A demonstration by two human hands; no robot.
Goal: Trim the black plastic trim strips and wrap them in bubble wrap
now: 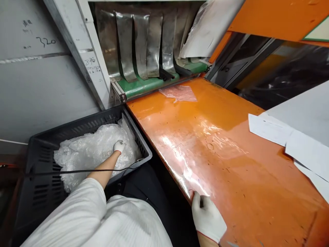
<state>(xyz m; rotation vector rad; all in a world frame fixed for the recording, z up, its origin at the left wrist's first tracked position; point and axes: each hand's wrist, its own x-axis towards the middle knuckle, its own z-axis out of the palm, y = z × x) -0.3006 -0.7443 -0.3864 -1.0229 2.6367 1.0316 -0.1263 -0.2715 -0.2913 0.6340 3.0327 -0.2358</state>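
My left hand [119, 146], in a white glove, reaches into a black plastic crate [77, 120]. Its fingers are closed at the heap of clear bubble wrap [89, 147] there, gripping some of it. At the near left edge of the orange table [231, 192], my right hand [208, 215] also wears a white glove. Its thumb and fingers are pinched together at the edge of a shiny, see-through patch; what they hold, if anything, I cannot make out. Farther up the table lies a small flat piece of bubble wrap [180, 93].
A green conveyor belt [146, 84] at the table's far end runs under hanging grey strips [154, 44]. White papers [272, 130] lie on the right side. A thin dark cord [84, 171] crosses the crate. A grey wall panel [38, 89] stands to the left.
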